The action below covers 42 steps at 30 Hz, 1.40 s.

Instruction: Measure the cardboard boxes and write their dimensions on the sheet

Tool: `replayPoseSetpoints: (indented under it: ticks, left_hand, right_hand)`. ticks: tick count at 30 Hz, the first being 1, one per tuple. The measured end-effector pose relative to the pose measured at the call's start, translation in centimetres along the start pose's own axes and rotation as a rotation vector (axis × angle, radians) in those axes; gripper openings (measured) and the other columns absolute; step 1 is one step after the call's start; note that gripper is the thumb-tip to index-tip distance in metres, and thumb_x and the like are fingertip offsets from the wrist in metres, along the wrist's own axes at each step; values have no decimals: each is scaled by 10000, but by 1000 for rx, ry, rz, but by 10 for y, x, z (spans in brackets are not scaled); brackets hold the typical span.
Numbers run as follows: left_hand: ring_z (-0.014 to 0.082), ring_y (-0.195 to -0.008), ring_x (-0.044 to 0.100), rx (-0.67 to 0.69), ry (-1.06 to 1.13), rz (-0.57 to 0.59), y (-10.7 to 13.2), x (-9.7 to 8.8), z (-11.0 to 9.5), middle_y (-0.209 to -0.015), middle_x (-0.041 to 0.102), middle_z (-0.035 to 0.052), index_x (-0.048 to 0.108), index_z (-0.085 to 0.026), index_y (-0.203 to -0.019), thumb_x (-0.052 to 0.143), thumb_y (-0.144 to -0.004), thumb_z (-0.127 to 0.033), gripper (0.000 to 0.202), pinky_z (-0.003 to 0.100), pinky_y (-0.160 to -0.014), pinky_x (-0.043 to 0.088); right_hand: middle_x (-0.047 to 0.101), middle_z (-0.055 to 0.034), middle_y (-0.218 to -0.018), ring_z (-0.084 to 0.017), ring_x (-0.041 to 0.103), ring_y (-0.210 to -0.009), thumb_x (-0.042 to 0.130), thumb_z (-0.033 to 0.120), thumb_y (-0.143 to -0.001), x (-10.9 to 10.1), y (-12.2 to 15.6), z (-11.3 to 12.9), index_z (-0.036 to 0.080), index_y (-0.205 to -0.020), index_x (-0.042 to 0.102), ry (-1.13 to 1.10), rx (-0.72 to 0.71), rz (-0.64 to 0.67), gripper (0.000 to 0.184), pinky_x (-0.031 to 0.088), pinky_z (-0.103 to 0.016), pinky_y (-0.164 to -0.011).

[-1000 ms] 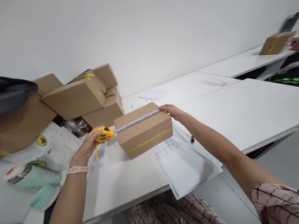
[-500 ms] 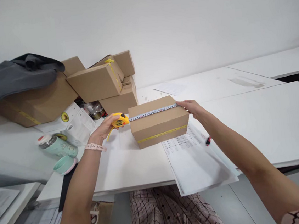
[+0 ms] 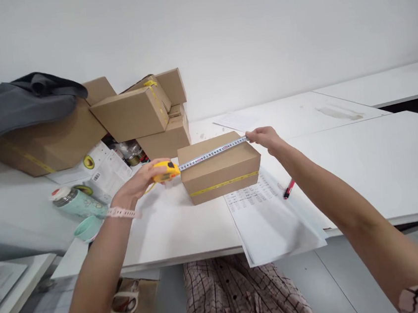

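A closed cardboard box with yellow tape along its front stands on the white table, partly over some printed sheets. My left hand is closed around a yellow tape measure just left of the box. From its case the metal blade runs out over the top of the box, slanting up to the right. My right hand pinches the free end of the blade near the box's far right corner. The blade's right part looks slightly raised above the cardboard.
Printed sheets overhang the table's front edge, with a red-and-black pen beside them. At left are stacked cardboard boxes, a dark grey garment, a mint bottle and a mint cup. Another paper lies near the wall.
My right hand has lifted slightly with the blade's end, so the blade now slants upward off the box. The left hand has shifted a little left with the tape measure.
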<state>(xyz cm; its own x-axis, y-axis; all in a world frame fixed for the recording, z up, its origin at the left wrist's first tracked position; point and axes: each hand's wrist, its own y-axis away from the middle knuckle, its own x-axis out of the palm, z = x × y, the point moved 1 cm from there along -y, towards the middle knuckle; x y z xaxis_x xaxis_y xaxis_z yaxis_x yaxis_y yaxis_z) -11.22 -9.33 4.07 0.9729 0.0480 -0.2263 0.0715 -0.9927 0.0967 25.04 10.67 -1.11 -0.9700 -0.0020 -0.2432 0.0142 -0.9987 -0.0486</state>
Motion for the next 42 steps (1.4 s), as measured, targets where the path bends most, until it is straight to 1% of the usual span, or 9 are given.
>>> replayPoseSetpoints:
  ticks: [3,6,9,13,22,29,34,38,42]
  left_hand:
    - [227,-860,717,-65,48,249,53,50,0,-1182,720,121,618,-208,-1331,838,-762,-417,645,351,-728,600]
    - [257,-885,739,-189,335,401,98,125,17,-1187,681,121,572,-231,-1326,884,-715,-439,717,407,-771,625]
    - [269,-866,752,-176,612,356,108,189,29,-1271,637,144,573,-235,-1278,880,-713,-456,680,420,-754,630]
    - [252,-787,747,-88,790,211,85,221,23,-1291,628,146,623,-203,-1141,865,-669,-590,656,419,-673,639]
    - [227,-799,725,-159,788,127,85,235,23,-1193,664,104,662,-196,-1079,833,-675,-643,626,377,-679,632]
    - [241,-807,726,-151,799,84,80,238,22,-1207,661,131,671,-180,-1083,840,-666,-636,640,381,-667,631]
    - [280,-857,737,-65,680,20,97,206,34,-1238,675,133,660,-216,-1143,856,-683,-559,606,396,-692,635]
    - [263,-901,721,92,405,-323,107,162,61,-1073,711,69,564,-277,-1274,902,-662,-445,719,346,-721,613]
    - [226,-880,708,107,291,-453,90,133,84,-1005,683,21,559,-265,-1213,888,-663,-450,667,326,-735,594]
  right_hand:
    - [638,-31,-729,-154,516,-739,680,318,-892,5,-12,27,189,-695,629,-37,-207,5,241,423,-297,-739]
    - [667,-49,-791,-174,543,-779,654,356,-907,34,-23,54,191,-751,642,91,-362,161,228,437,-299,-745]
    - [692,-69,-841,-194,572,-808,645,393,-913,76,-32,68,197,-750,633,306,-411,338,255,443,-315,-776]
    - [691,-76,-799,-232,597,-873,692,458,-870,109,-36,67,216,-744,625,437,-344,372,281,439,-338,-827]
    - [604,-11,-706,-190,550,-771,695,429,-857,97,-29,52,233,-715,611,478,-269,432,256,428,-330,-773]
    - [678,-33,-875,-191,571,-831,643,500,-918,87,-14,45,238,-963,685,303,-205,496,269,439,-330,-797]
    - [720,-95,-1159,-239,623,-999,563,695,-920,51,-17,46,241,-1177,684,94,-291,386,535,460,-363,-888]
    - [728,-152,-1145,-263,651,-1032,368,716,-992,1,-13,28,172,-1173,707,173,-304,139,666,455,-377,-935]
    - [753,-123,-1115,-266,684,-961,337,724,-995,-33,29,-15,219,-1375,629,314,-202,249,696,480,-377,-915]
